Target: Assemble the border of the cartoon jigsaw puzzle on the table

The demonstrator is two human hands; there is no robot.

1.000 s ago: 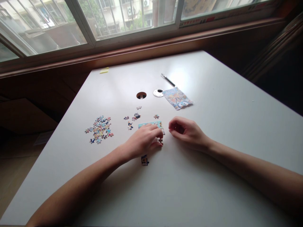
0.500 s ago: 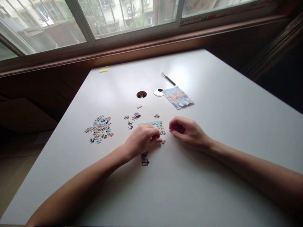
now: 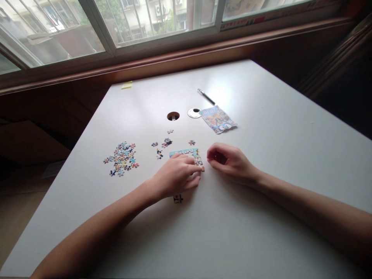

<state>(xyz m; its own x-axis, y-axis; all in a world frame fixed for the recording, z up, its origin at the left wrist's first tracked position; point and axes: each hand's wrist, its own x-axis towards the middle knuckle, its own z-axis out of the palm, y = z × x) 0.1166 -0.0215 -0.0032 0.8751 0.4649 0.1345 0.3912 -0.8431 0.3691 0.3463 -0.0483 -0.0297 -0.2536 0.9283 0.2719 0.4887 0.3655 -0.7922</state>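
Note:
My left hand [image 3: 177, 174] is over a partly joined jigsaw puzzle [image 3: 184, 151], covering much of it. Its index fingertip touches a small red and green puzzle piece [image 3: 202, 169] at the lower end of the joined right side. The thumb is apart from that finger, and no piece shows gripped between them. Just right of the puzzle, my right hand [image 3: 229, 161] rests on the table, fingers curled in toward the thumb, with nothing visible in them. A short dark joined strip of pieces [image 3: 177, 199] pokes out below my left hand, its upper part hidden.
A heap of loose pieces [image 3: 123, 158] lies to the left on the white table [image 3: 232, 232]. Several pieces [image 3: 166, 142] lie beyond the puzzle. Farther back are a picture sheet [image 3: 218, 119], a pen [image 3: 206, 96], a round cover [image 3: 194, 112] and a cable hole [image 3: 173, 116].
The red and green piece has moved up against the puzzle's right side. My left index finger has extended onto it and the thumb has drawn away. My right hand stays put.

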